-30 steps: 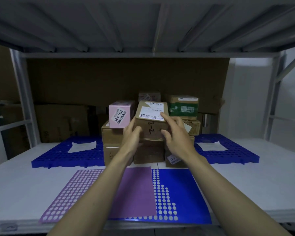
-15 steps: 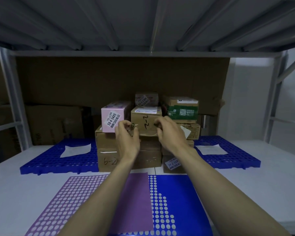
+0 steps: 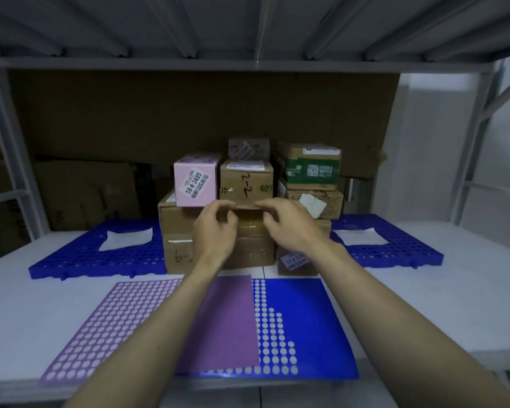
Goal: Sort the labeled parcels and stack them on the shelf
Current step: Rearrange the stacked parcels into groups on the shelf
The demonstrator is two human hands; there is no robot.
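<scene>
Left of the fingers, a pink box stands upright on a wider brown carton, its printed label turned to the front. That placing looks deliberate: the label can be read without lifting anything.

The left hand hangs just in front of the stack, below the bottom edge of the 2-2 box. Its fingers are loosely curled, tips near that lower edge, and they seem to hold nothing. Whether they touch the cardboard I cannot tell.

The 2-2 box sits just above and behind both hands, square on the middle pile, close beside the pink box, its handwritten mark facing out. It appears already set down, so this step reads as a parcel placed and the grip let go.

The right hand mirrors the left, just to its right at the same height. Its fingers are bent and relaxed, tips by the same bottom edge, with nothing between them.

Right of the fingers, a green-banded box tops another pile, and a small torn label hangs off the carton beneath it. Below the wrists, purple and blue dotted sheets lie flat on the shelf.
</scene>
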